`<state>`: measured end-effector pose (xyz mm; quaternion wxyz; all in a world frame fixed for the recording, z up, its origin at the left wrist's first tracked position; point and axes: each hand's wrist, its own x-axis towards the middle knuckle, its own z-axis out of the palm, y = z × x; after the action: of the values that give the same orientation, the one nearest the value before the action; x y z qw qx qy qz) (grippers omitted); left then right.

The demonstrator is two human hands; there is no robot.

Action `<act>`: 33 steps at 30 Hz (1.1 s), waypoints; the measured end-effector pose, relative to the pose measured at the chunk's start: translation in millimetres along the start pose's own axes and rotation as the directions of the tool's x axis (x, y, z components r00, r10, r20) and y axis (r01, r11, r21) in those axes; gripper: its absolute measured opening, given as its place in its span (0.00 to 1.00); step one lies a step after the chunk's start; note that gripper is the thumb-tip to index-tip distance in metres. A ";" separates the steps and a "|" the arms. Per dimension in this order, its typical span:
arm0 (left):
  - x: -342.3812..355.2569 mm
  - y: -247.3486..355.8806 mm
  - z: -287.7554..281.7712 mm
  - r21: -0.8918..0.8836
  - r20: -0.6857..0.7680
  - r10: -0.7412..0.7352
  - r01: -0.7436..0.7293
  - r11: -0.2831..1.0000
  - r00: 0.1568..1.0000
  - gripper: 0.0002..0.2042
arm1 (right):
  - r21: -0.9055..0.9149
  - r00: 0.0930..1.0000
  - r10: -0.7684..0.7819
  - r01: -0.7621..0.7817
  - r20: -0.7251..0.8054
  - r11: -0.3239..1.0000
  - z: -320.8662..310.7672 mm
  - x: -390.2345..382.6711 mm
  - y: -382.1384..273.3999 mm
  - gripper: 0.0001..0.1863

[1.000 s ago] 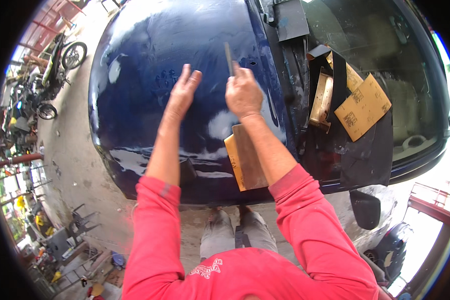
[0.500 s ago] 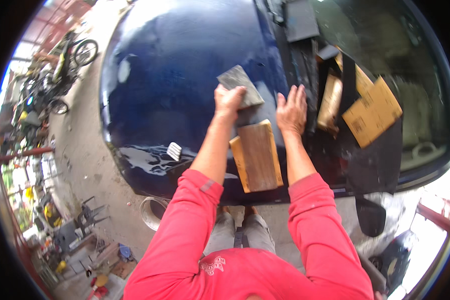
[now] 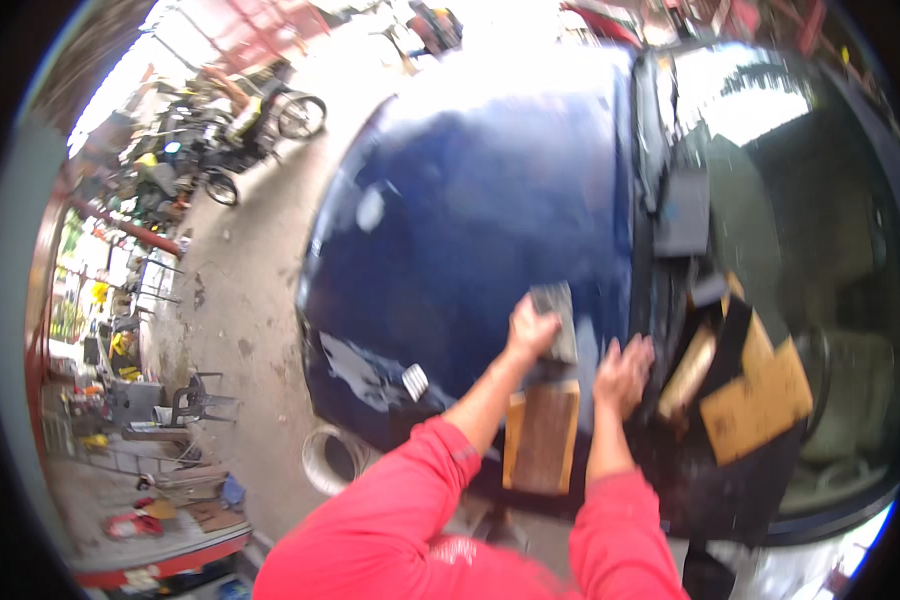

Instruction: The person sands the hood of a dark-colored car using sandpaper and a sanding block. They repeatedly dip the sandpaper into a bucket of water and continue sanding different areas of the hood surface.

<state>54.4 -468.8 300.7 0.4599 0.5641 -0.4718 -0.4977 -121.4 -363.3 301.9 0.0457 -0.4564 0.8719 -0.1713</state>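
Observation:
On the dark blue car hood (image 3: 480, 210), my left hand (image 3: 533, 328) grips the near left edge of a flat grey rectangular piece of sandpaper (image 3: 562, 318), its thumb across the top. Just nearer than it lies a brown sandpaper sheet (image 3: 542, 435) with tan edges. My right hand (image 3: 625, 373) rests with fingers spread by the hood's rear edge and holds nothing. A small white ribbed piece (image 3: 415, 382) lies further left on the hood.
Tan paper sheets (image 3: 760, 405), a wrapped tan bundle (image 3: 688, 375) and black sheeting (image 3: 740, 490) lie by the windshield (image 3: 850, 330). A dark grey rectangular sheet (image 3: 682, 212) lies farther back. A white bucket (image 3: 320, 462) stands on the floor left of the car; a motorcycle (image 3: 260, 125) stands far left.
The view has swung, so the car appears lower and further right. My left hand has turned the grey sandpaper from a slant to nearly straight. My right hand stays near the hood's rear edge.

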 end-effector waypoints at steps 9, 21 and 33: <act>-19.2 16.4 28.4 0.249 -0.054 0.069 -0.053 0.967 0.996 0.19 | -0.001 0.989 0.085 -0.086 0.123 0.996 7.5 4.4 10.7 0.38; -7.0 40.9 45.7 0.337 -0.120 0.021 0.021 0.941 0.992 0.23 | 0.037 0.995 0.054 -0.058 0.087 0.998 7.7 1.3 8.6 0.38; 11.5 54.9 45.4 0.396 -0.092 0.030 0.009 0.918 0.995 0.24 | 0.037 0.996 0.058 -0.060 0.065 0.997 6.3 1.9 6.0 0.38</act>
<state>5.8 -489.7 349.8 0.3610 0.6661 -0.5432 -0.3619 -125.7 -363.3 294.1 0.0876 -0.4348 0.8796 -0.1720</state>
